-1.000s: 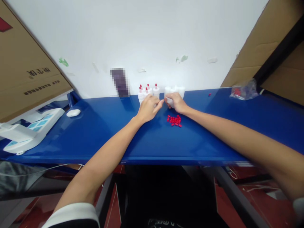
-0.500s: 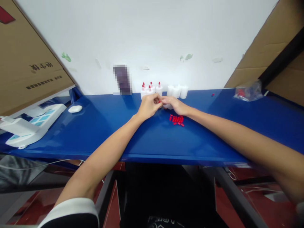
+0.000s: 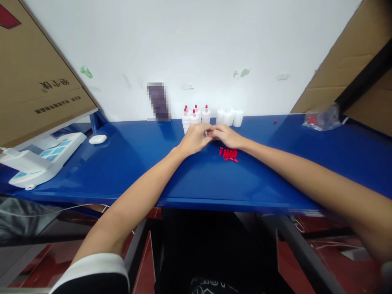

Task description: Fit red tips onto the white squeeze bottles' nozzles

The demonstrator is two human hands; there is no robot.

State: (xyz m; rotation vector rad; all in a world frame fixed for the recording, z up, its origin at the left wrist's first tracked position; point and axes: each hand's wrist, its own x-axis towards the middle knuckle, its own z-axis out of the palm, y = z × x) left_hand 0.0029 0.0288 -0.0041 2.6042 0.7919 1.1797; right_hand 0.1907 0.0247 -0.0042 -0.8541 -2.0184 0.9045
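My left hand [image 3: 194, 139] and my right hand [image 3: 226, 136] meet fingertip to fingertip over the blue table [image 3: 137, 171], both curled closed around a small white thing I cannot make out. Just right of them lies a heap of small red caps [image 3: 228, 154]. Behind the hands, against the wall, stand three white bottles with red caps [image 3: 195, 114] and beside them a few white bottles without caps [image 3: 229, 117].
A white scale-like device [image 3: 39, 160] and a white mouse [image 3: 97, 139] sit at the left. A clear bag holding red bits [image 3: 321, 117] lies at the far right. One loose red cap [image 3: 275, 121] is near the wall. Cardboard boxes flank both sides.
My right hand left the uncapped bottles and came to meet my left hand. Both hands now press together over one small white item.
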